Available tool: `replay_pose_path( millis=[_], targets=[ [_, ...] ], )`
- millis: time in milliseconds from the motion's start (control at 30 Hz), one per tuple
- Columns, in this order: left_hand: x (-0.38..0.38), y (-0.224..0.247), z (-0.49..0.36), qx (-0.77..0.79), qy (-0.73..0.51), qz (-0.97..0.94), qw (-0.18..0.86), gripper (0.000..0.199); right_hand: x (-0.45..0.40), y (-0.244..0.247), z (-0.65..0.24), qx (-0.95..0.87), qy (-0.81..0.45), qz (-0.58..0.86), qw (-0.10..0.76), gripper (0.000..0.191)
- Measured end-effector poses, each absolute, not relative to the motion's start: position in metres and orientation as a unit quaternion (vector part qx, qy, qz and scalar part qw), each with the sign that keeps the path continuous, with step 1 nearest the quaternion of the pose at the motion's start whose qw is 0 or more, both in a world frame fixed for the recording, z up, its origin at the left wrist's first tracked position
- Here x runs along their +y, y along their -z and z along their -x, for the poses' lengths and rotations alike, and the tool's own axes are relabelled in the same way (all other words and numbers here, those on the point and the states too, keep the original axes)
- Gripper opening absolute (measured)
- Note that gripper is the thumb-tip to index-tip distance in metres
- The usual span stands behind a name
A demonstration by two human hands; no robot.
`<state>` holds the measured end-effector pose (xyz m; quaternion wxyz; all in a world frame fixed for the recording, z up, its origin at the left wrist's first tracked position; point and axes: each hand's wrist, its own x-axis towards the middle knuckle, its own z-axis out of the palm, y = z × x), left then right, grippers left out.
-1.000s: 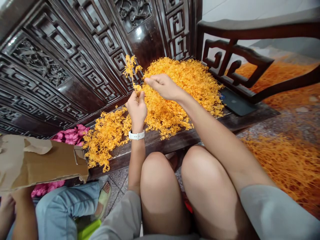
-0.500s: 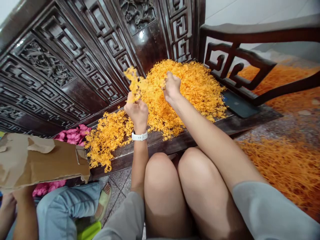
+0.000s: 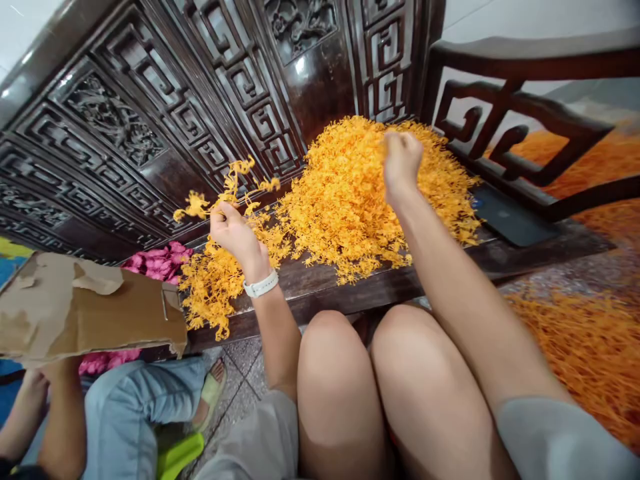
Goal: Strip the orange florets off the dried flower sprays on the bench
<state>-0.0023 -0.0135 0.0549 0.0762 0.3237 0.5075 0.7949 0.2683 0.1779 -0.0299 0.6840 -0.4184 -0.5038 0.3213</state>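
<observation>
"What was the stuff lying on?"

"A dark wooden bench [image 3: 305,283]. A big mound of yellow floral pieces [image 3: 345,200] sat against its carved back, and a smaller yellow heap [image 3: 215,283] spread to the left, a little of it over the front edge."

"Anything else on the seat?"

"A dark flat device [image 3: 515,217] by the armrest, and a pink pile [image 3: 160,263] at the far left, partly hidden."

"And the floor?"

"Grey speckled tiles [image 3: 243,360], with loose orange strands [image 3: 585,353] heaped on the right."

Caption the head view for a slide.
Left hand holds yellow sprigs, right hand by a yellow heap on a bench.
</observation>
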Motion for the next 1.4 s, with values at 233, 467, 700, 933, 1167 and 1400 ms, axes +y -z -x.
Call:
replay_pose_path(
  millis=[233, 467, 700, 933, 1167, 1400],
  targets=[
    [-0.001, -0.04, -0.02, 0.478, -0.775, -0.383, 0.155, 0.036, 0.139, -0.005, -0.239, -0.612, -0.207, 0.439, 0.625, 0.065],
    [-0.005, -0.035, -0.023, 0.496, -0.623, -0.593, 0.12, 0.027, 0.079, -0.059, -0.22, -0.752, -0.191, 0.268, 0.571, 0.063],
    [-0.007, -0.035, -0.035, 0.501, -0.523, -0.679, 0.12, 0.023, 0.052, -0.064, -0.201, -0.836, -0.257, 0.243, 0.42, 0.063],
    [-0.01, -0.034, -0.041, 0.543, -0.463, -0.697, 0.069, 0.037, 0.055, -0.055, -0.183, -0.835, -0.219, 0.309, 0.4, 0.069],
    [-0.013, -0.036, -0.043, 0.503, -0.491, -0.708, 0.07, 0.038, 0.078, -0.035, -0.183, -0.676, -0.319, 0.374, 0.549, 0.072],
    [-0.018, -0.035, -0.057, 0.51, -0.506, -0.693, 0.056, 0.039, 0.108, -0.018, -0.172, -0.495, -0.432, 0.4, 0.639, 0.064]
  ],
)
